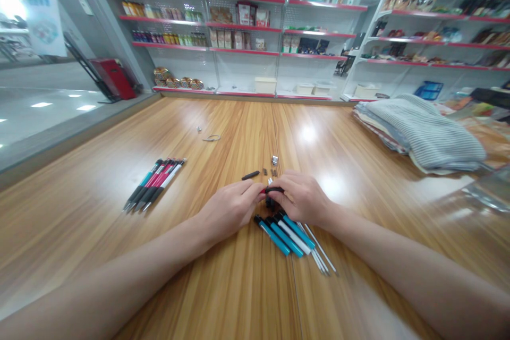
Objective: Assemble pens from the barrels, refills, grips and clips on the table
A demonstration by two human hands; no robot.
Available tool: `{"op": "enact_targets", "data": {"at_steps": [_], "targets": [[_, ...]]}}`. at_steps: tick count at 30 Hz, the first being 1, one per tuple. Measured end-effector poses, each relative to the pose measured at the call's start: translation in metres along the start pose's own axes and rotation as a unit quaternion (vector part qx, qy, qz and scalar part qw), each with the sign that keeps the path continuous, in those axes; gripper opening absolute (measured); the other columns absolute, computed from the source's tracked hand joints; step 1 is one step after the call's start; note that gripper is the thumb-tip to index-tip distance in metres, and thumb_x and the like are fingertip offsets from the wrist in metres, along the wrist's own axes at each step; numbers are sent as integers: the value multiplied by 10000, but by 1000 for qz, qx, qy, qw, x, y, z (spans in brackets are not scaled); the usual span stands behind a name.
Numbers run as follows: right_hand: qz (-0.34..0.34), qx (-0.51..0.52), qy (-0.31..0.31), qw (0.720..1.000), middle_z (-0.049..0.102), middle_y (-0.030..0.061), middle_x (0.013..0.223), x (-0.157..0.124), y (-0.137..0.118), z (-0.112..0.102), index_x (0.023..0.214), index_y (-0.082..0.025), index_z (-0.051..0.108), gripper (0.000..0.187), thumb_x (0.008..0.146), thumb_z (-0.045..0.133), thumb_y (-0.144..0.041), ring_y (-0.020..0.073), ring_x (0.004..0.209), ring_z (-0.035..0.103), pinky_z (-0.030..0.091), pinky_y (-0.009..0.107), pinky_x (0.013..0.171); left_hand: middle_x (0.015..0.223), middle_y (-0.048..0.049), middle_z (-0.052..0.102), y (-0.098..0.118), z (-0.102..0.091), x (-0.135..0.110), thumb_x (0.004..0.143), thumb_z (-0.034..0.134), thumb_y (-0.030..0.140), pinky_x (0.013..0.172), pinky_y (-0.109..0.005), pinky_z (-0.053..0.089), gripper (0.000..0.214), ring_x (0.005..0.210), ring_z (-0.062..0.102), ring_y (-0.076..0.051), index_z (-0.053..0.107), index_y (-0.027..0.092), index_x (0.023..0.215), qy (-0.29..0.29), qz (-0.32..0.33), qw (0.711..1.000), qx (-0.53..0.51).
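Observation:
Both hands meet over the middle of the table, fingers pinched around a red and black pen piece (274,189). My left hand (231,204) closes on its red end, mostly hidden by the fingers. At the black end, my right hand (305,196) grips it between thumb and fingers. Just below lie several blue and white pen barrels (282,236), beside thin white refills (322,257). A loose black rubber grip (251,175) rests beyond my left hand. Small silver pieces (274,160) and tiny dark pieces (265,171) are scattered past the fingers.
Several whole pens (154,185) lie side by side on the left of the wooden table (191,297). Farther back is a thin wire-like loop (212,138). Folded cloths (430,130) are stacked at the right. Stocked shelves (247,26) stand behind the table.

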State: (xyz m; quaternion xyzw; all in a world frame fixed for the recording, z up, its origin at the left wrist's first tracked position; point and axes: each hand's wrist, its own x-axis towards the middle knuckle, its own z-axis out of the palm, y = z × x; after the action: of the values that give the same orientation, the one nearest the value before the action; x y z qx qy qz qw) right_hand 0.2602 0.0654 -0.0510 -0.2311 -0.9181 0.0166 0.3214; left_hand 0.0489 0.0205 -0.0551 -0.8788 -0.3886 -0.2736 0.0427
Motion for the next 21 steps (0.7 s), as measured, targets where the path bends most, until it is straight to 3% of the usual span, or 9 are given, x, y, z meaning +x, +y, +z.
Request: {"op": "enact_targets", "data": {"at_steps": [3,8,12,17,21], "targets": [[-11,9,23,1000,626,64,824,0,0,0,984,-152,601,126,895,551,-227,181,770,543,433,303,677,819,-40,591,1,-1,1,969,425,218,643,-263,457,158,739,572,-149,562,152,1009,11,4,1000,0],[-39,6,42,998,620,51,789,-2,1,2,935,-167,587,72,877,545,-163,174,744,541,439,295,657,740,-27,596,0,-1,0,949,416,172,560,-240,431,151,647,567,-135,535,159,856,7,7,1000,9],[-43,3,29,999,633,57,819,-2,-1,0,926,-173,580,69,886,526,-159,181,784,561,445,298,679,682,-19,588,-1,-1,-2,920,428,152,518,-243,411,153,596,563,-138,522,165,800,-3,-4,999,32],[-17,-9,-8,1000,632,56,790,0,-1,-2,978,-162,602,169,915,537,-305,178,734,551,421,299,643,823,-45,611,1,-5,-1,951,438,229,604,-263,453,131,720,594,-158,550,161,964,-1,-6,1000,10],[-31,-23,-4,999,617,49,748,-1,0,-1,922,-160,614,142,927,509,-256,170,694,517,397,300,622,792,-39,565,0,-3,0,961,429,258,578,-255,433,163,670,548,-144,540,159,895,-6,-13,1000,11]]}}
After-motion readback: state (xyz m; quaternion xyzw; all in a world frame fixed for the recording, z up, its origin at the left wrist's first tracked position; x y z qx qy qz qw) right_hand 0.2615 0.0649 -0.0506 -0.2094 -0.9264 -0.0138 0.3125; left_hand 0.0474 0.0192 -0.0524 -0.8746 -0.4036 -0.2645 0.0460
